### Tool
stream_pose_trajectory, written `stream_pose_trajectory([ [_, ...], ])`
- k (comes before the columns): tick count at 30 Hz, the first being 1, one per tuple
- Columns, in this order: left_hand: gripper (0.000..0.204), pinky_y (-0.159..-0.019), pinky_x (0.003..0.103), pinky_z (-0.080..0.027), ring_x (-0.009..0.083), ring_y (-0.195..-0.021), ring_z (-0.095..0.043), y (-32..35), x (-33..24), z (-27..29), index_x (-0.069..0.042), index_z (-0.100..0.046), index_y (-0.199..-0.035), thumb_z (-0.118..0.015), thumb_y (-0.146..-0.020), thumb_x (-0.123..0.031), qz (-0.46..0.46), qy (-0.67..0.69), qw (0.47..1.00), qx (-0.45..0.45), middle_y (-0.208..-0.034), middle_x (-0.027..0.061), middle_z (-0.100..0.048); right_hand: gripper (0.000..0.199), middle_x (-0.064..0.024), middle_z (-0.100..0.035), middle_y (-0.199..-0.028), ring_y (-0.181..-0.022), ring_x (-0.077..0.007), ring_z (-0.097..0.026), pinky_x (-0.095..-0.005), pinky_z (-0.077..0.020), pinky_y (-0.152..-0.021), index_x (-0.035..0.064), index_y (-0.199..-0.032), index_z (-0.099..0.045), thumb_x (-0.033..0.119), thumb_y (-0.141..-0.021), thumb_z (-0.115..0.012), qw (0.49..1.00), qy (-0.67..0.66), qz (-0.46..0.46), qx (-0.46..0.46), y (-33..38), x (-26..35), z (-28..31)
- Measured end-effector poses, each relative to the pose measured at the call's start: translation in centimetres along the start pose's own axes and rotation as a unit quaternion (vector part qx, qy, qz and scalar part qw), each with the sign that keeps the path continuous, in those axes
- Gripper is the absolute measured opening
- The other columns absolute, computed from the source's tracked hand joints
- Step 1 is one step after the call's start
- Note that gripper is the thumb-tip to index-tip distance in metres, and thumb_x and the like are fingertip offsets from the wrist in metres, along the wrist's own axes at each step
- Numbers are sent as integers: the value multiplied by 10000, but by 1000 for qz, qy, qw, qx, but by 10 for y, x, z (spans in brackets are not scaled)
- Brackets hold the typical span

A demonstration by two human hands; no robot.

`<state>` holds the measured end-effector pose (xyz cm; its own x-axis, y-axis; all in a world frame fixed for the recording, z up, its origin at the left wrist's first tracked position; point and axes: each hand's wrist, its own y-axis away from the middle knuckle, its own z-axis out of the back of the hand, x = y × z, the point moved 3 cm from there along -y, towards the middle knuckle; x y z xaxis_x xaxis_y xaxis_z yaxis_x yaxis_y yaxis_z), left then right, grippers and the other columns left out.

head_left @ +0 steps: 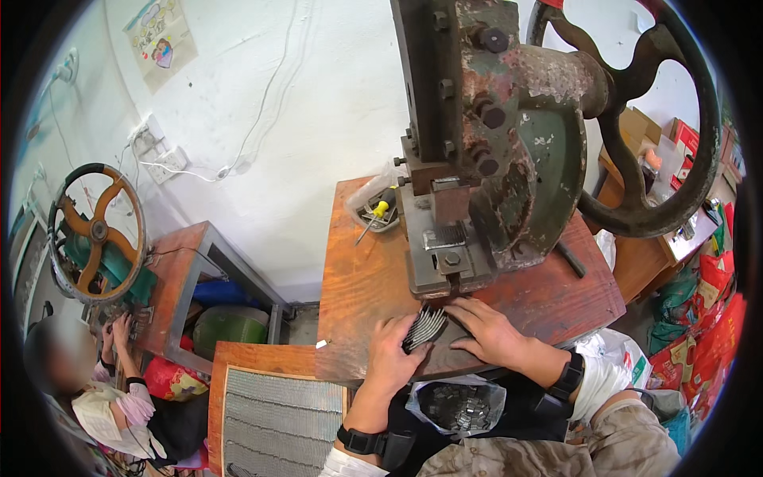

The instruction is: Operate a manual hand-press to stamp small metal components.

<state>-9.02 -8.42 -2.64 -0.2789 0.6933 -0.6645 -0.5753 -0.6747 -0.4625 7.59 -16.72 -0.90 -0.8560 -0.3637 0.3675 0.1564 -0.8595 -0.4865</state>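
My left hand [386, 348] is closed round a fanned stack of thin grey metal strips [426, 327] above the front edge of the wooden table [350, 278]. Close to its right, my right hand [494, 338] has its thumb and fingers apart, fingertips by the front of the press base [469, 278]. I make out nothing held in it. Behind both hands stands a heavy, worn green hand press [556, 151] with large bolts. A small ridged metal piece [443, 236] lies on its bed under the ram. Below my hands, a clear plastic bag [418, 404] holds many small dark metal pieces.
A plastic tub [355, 196] with a yellow-handled screwdriver [381, 210] sits left of the press. The press's large handwheel [701, 175] extends right. A wood-framed board [278, 417] carries rows of metal pieces. At far left, another person's hands [119, 332] work below a second handwheel [98, 230].
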Motion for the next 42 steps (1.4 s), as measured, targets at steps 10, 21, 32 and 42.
stream_pose_trajectory([
  [10, 546, -878, 402, -399, 332, -973, -510, 3, -1, -1, 8, -560, -1119, -743, -611, -72, 26, 39, 999, -14, -1006, 150, -594, 724, -202, -412, -1301, -1225, -369, -364, -430, -320, -1014, 28, -1356, -300, 177, -750, -668, 979, -145, -26, 138, -22, -7, -19],
  [21, 716, -920, 374, -406, 314, -1052, -501, -1, 8, -3, -14, -415, -1287, -689, -627, 10, 34, 25, 999, 21, -1108, 168, -539, 757, -268, -325, -1349, -1284, -403, -267, -529, -179, -1045, -41, -1357, -235, 265, -792, -634, 983, 12, -132, 124, -19, 10, -37],
  [32, 575, -876, 356, -433, 317, -1007, -539, -3, -10, -18, -11, -518, -1181, -748, -656, -55, 32, 83, 994, 60, -1093, 182, -553, 544, -148, -575, -1089, -1020, -328, -498, -411, -384, -900, 76, -1184, -528, 204, -689, -715, 989, -72, -132, 7, 8, -10, -2],
  [42, 667, -898, 388, -399, 346, -1038, -481, -8, -17, -22, 7, -441, -1241, -727, -640, -28, -3, 19, 999, 49, -1114, 191, -505, 477, -95, -585, -1022, -1003, -293, -502, -406, -410, -840, 100, -1108, -575, 127, -655, -722, 985, -14, -167, -36, 11, -4, 6],
])
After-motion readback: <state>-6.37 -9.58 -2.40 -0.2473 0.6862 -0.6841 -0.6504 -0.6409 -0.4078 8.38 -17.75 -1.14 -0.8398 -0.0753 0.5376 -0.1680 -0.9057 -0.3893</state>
